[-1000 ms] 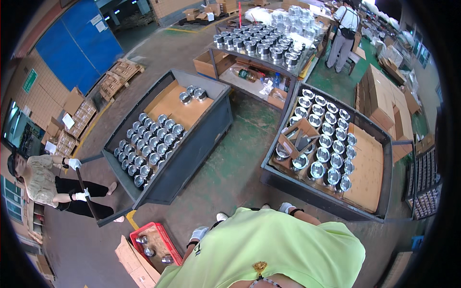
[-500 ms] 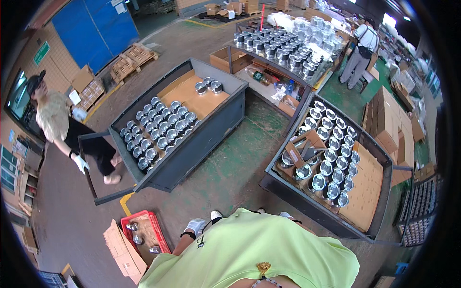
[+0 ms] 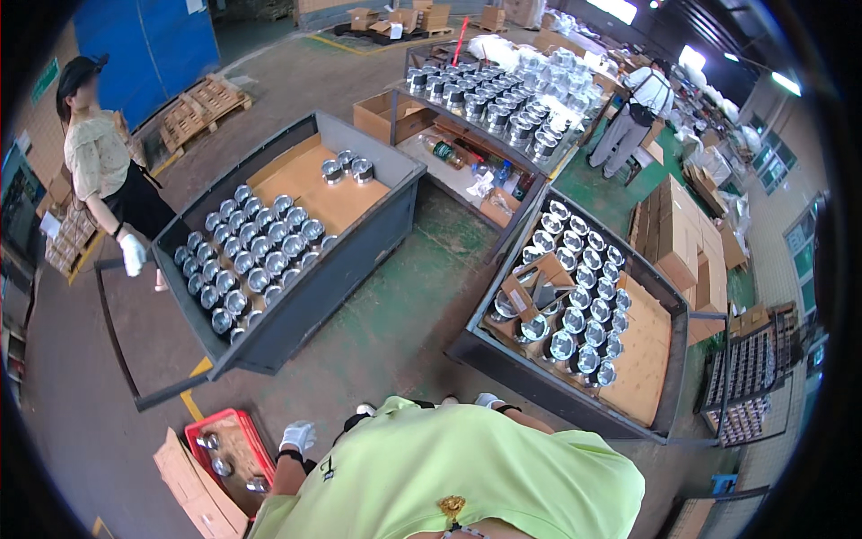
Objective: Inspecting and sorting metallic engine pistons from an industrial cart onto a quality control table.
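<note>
My left hand (image 3: 298, 436), in a white glove, hangs beside my body near a red plastic basket (image 3: 241, 420). Its fingers look loosely stretched, with nothing visible in them. Inside the basket lie a few silver metal pistons (image 3: 221, 466). On my other side, my right hand (image 3: 489, 401) shows only as a bit of white glove past my green shirt; its fingers are hidden. Ahead on the left stands a grey metal cart (image 3: 337, 274) holding rows of pistons (image 3: 260, 244). A second cart (image 3: 476, 352) to the right carries more pistons (image 3: 599, 310) and a cardboard piece (image 3: 530, 278).
A co-worker (image 3: 99, 157) stands by the left cart's handle (image 3: 108, 310). Behind the carts, a table (image 3: 503, 126) bears many pistons. Another person (image 3: 637, 112) is farther back. Cardboard boxes (image 3: 678, 234) line the right; a flattened carton (image 3: 193, 490) leans by the basket.
My view has shifted, so the carts and basket sit farther left in it. The co-worker's gloved hand, earlier at the cart handle, is now raised off it.
</note>
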A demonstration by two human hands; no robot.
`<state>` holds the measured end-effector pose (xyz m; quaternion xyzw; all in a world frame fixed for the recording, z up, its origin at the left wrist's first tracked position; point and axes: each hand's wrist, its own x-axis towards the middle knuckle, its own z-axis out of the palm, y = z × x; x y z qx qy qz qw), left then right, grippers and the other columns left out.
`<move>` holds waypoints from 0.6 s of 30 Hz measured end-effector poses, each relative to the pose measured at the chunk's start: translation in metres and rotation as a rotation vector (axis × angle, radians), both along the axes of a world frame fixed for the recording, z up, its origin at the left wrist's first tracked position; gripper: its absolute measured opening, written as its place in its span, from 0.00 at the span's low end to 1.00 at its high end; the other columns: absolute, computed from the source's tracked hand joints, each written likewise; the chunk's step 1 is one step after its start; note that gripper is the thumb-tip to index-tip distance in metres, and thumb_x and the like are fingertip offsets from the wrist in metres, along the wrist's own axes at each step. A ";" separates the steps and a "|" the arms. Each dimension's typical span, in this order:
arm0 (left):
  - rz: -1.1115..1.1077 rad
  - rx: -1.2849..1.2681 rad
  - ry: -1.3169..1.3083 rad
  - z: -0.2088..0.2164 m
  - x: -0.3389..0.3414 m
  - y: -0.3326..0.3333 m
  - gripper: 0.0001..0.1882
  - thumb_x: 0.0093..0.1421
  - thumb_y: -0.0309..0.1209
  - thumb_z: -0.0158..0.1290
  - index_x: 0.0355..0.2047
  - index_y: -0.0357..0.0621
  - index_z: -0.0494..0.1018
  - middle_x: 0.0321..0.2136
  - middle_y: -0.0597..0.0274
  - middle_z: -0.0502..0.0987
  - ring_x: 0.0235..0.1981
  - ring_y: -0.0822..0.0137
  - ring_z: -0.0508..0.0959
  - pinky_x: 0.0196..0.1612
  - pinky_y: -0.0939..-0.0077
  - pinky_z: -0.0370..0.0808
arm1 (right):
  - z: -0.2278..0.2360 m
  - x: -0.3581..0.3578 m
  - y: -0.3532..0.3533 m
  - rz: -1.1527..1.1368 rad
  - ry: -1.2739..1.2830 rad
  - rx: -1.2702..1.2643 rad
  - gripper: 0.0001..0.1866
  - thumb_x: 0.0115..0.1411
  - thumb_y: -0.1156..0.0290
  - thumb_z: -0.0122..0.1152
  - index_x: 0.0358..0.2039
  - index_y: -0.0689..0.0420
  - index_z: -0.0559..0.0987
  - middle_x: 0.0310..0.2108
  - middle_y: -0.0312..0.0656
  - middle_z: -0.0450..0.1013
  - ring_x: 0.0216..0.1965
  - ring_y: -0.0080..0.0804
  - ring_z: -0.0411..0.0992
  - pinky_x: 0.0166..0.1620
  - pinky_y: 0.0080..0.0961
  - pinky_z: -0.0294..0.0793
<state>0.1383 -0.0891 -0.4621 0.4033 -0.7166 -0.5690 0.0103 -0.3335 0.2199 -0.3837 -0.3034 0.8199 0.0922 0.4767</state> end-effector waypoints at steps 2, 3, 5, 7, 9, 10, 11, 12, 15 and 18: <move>0.166 0.193 -0.011 0.012 -0.005 -0.021 0.09 0.59 0.29 0.54 0.41 0.46 0.74 0.23 0.63 0.75 0.18 0.68 0.73 0.20 0.73 0.70 | -0.055 -0.009 0.003 0.304 0.008 0.107 0.19 0.58 0.56 0.51 0.42 0.53 0.81 0.46 0.48 0.75 0.51 0.46 0.71 0.48 0.37 0.72; 0.377 0.380 -0.040 0.021 -0.002 -0.025 0.09 0.60 0.31 0.54 0.41 0.47 0.74 0.25 0.61 0.76 0.21 0.66 0.75 0.22 0.70 0.72 | -0.065 -0.009 -0.006 0.269 0.041 0.090 0.20 0.58 0.55 0.51 0.45 0.51 0.80 0.46 0.45 0.76 0.49 0.44 0.74 0.46 0.36 0.73; 0.597 0.538 -0.075 0.019 0.020 -0.052 0.10 0.60 0.32 0.53 0.42 0.47 0.74 0.27 0.59 0.78 0.23 0.63 0.77 0.25 0.68 0.74 | 0.011 0.015 -0.060 0.143 0.091 0.028 0.17 0.57 0.57 0.53 0.41 0.51 0.82 0.40 0.45 0.78 0.43 0.43 0.77 0.44 0.35 0.75; 0.825 0.863 0.091 -0.009 0.049 -0.086 0.16 0.60 0.34 0.53 0.48 0.49 0.70 0.34 0.55 0.78 0.27 0.59 0.78 0.26 0.64 0.76 | -0.006 0.009 -0.085 0.208 0.051 -0.048 0.16 0.56 0.57 0.55 0.40 0.51 0.82 0.37 0.45 0.79 0.37 0.42 0.78 0.41 0.34 0.76; 0.933 0.860 0.108 -0.018 0.052 -0.115 0.20 0.60 0.35 0.53 0.53 0.51 0.65 0.39 0.53 0.76 0.31 0.56 0.78 0.30 0.61 0.76 | -0.015 0.004 -0.111 0.068 0.025 -0.081 0.17 0.55 0.60 0.52 0.41 0.52 0.82 0.46 0.46 0.76 0.49 0.45 0.73 0.49 0.34 0.73; 1.038 0.853 0.137 -0.021 0.044 -0.133 0.25 0.60 0.36 0.53 0.58 0.54 0.61 0.45 0.50 0.75 0.35 0.53 0.78 0.33 0.58 0.77 | -0.017 0.000 -0.127 0.004 0.018 -0.056 0.17 0.55 0.61 0.52 0.40 0.53 0.82 0.45 0.46 0.76 0.47 0.46 0.74 0.48 0.34 0.74; 1.044 0.725 0.093 -0.013 0.025 -0.148 0.33 0.60 0.37 0.52 0.63 0.59 0.52 0.55 0.47 0.68 0.45 0.48 0.76 0.40 0.54 0.76 | -0.005 -0.003 -0.144 -0.021 0.023 0.003 0.17 0.55 0.61 0.53 0.40 0.54 0.82 0.44 0.47 0.76 0.47 0.47 0.74 0.48 0.35 0.73; 1.050 0.706 0.087 -0.007 0.008 -0.169 0.37 0.60 0.36 0.52 0.66 0.65 0.46 0.58 0.47 0.64 0.46 0.46 0.74 0.40 0.52 0.74 | 0.017 -0.004 -0.165 -0.042 0.022 0.057 0.17 0.55 0.61 0.54 0.40 0.55 0.82 0.43 0.48 0.76 0.47 0.48 0.74 0.48 0.35 0.73; 0.965 0.619 0.109 0.027 -0.053 -0.220 0.48 0.58 0.36 0.55 0.67 0.77 0.34 0.61 0.44 0.59 0.43 0.46 0.74 0.39 0.52 0.74 | -0.040 -0.043 -0.180 0.203 0.122 -0.082 0.19 0.53 0.64 0.56 0.46 0.50 0.80 0.42 0.43 0.78 0.42 0.42 0.77 0.46 0.31 0.75; 0.918 0.512 0.059 0.014 -0.098 -0.264 0.47 0.59 0.39 0.54 0.67 0.78 0.33 0.58 0.45 0.63 0.34 0.47 0.77 0.30 0.55 0.76 | -0.013 -0.069 -0.249 0.182 0.084 -0.154 0.18 0.55 0.62 0.54 0.41 0.57 0.81 0.44 0.51 0.75 0.47 0.50 0.73 0.49 0.36 0.73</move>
